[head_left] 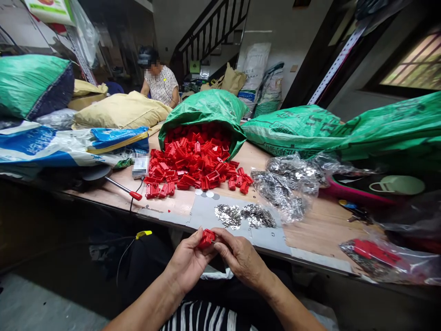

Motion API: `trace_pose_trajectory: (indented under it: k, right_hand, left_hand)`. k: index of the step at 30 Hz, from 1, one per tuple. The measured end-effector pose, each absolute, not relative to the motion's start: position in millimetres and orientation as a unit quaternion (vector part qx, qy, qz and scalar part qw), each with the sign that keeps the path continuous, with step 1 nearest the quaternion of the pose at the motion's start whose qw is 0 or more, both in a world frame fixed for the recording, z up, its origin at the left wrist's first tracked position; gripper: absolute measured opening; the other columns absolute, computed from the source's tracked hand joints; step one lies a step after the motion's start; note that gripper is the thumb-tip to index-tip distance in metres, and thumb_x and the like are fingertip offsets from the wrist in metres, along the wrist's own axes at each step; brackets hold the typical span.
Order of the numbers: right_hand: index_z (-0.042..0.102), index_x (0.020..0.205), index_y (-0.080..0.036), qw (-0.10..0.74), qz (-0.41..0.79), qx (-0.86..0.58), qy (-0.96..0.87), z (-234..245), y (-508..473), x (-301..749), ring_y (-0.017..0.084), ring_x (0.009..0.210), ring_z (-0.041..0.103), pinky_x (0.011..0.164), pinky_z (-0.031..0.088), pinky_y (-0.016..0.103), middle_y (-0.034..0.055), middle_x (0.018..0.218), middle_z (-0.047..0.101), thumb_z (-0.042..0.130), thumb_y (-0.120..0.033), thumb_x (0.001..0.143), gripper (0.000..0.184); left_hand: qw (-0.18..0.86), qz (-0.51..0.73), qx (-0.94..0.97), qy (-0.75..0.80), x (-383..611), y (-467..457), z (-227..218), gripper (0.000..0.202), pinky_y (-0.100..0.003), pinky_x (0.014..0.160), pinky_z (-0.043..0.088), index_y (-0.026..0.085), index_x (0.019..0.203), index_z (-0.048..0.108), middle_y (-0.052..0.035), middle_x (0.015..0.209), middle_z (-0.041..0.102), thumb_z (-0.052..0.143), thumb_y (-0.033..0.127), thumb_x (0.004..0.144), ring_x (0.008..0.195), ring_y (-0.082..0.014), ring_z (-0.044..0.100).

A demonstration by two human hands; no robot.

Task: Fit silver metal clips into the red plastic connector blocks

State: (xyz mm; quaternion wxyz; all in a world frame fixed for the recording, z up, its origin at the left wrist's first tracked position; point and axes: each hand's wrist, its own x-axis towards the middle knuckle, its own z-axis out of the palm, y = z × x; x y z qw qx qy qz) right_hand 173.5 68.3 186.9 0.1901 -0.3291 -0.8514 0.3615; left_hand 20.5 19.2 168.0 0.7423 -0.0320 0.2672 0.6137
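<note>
My left hand [188, 262] and my right hand [241, 257] meet just below the table's front edge, both pinching one small red plastic housing [206, 238]. The fingers of each hand are closed round it. Right above them on the table lie two small heaps of shiny metal clips [244, 216] on a grey sheet [206, 209]. Further back, a big pile of the same red plastic housings [193, 165] spills out of an open green sack [206, 108].
A clear bag of metal parts [289, 184] lies right of the pile, more green sacks [344, 128] behind it. A red-handled tool [122, 187] and blue-white bags [62, 145] lie left. A bag with red parts [382, 259] is at right. Another person [159, 82] sits at the far side.
</note>
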Motion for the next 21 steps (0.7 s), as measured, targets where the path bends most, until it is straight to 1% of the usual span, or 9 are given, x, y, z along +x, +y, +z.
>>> trace_pose_trajectory:
  k: [4, 9, 13, 16, 18, 19, 21]
  right_hand:
    - [0.052, 0.122, -0.026, 0.184, 0.356, -0.329, -0.855, 185.5, 67.6, 173.1, 0.019, 0.084, 0.066, 0.073, 0.046, 0.026, 0.0035, 0.098, 0.070, 0.041, -0.035, 0.096, 0.030]
    - [0.055, 0.118, -0.024, 0.220, 0.337, -0.336, -0.852, 176.0, 68.1, 170.9, 0.018, 0.086, 0.066, 0.076, 0.047, 0.025, 0.0049, 0.099, 0.070, 0.039, -0.035, 0.097, 0.029]
    - [0.061, 0.110, -0.024, 0.251, 0.363, -0.333, -0.833, 168.3, 68.2, 168.7, 0.015, 0.077, 0.064, 0.071, 0.046, 0.023, 0.0032, 0.089, 0.070, 0.033, -0.035, 0.099, 0.033]
    - [0.063, 0.108, -0.023, 0.242, 0.372, -0.339, -0.830, 164.6, 71.7, 170.9, 0.015, 0.072, 0.063, 0.068, 0.046, 0.023, 0.0023, 0.084, 0.069, 0.033, -0.037, 0.099, 0.035]
    - [0.063, 0.110, -0.024, 0.219, 0.362, -0.366, -0.829, 163.0, 80.0, 175.4, 0.015, 0.067, 0.062, 0.067, 0.046, 0.024, 0.0015, 0.078, 0.068, 0.033, -0.038, 0.099, 0.036]
    - [0.062, 0.112, -0.024, 0.210, 0.349, -0.386, -0.828, 162.4, 86.5, 178.5, 0.015, 0.067, 0.062, 0.067, 0.046, 0.025, 0.0013, 0.076, 0.068, 0.033, -0.039, 0.098, 0.036]
    - [0.061, 0.113, -0.024, 0.198, 0.300, -0.430, -0.828, 161.9, 104.3, 185.0, 0.017, 0.073, 0.063, 0.070, 0.047, 0.027, 0.0024, 0.081, 0.069, 0.036, -0.039, 0.097, 0.034]
  left_hand:
    - [0.741, 0.615, -0.061, 0.263, 23.4, 19.1, 169.3, 0.032, -0.030, 0.077, 0.057, 0.004, 0.080, 0.066, -0.0127, 0.080, 0.071, 0.043, 0.019, 0.095, 0.072, -0.0160, 0.069]
    - [0.725, 0.630, -0.062, 0.273, 25.4, 18.7, 166.3, 0.025, -0.032, 0.080, 0.056, 0.004, 0.080, 0.065, -0.0131, 0.080, 0.070, 0.047, 0.016, 0.093, 0.073, -0.0168, 0.069]
    - [0.719, 0.637, -0.030, 0.275, 28.4, 17.2, 160.2, 0.019, -0.038, 0.088, 0.052, 0.006, 0.081, 0.064, -0.0136, 0.084, 0.070, 0.051, 0.016, 0.090, 0.083, -0.0212, 0.069]
    - [0.713, 0.641, 0.005, 0.285, 28.9, 15.1, 151.4, 0.012, -0.039, 0.091, 0.050, 0.011, 0.078, 0.061, -0.0100, 0.085, 0.070, 0.057, 0.017, 0.087, 0.087, -0.0217, 0.069]
    - [0.709, 0.630, 0.028, 0.314, 27.2, 13.3, 140.1, 0.014, -0.037, 0.088, 0.050, 0.014, 0.074, 0.057, -0.0058, 0.082, 0.070, 0.063, 0.021, 0.084, 0.085, -0.0207, 0.069]
    - [0.706, 0.619, 0.036, 0.342, 25.9, 12.4, 132.6, 0.017, -0.036, 0.085, 0.051, 0.015, 0.072, 0.054, -0.0036, 0.079, 0.069, 0.065, 0.024, 0.082, 0.082, -0.0198, 0.070]
    - [0.692, 0.575, 0.056, 0.433, 22.5, 11.1, 115.2, 0.026, -0.029, 0.070, 0.052, 0.017, 0.070, 0.051, -0.0004, 0.069, 0.066, 0.068, 0.033, 0.079, 0.065, -0.0154, 0.068]
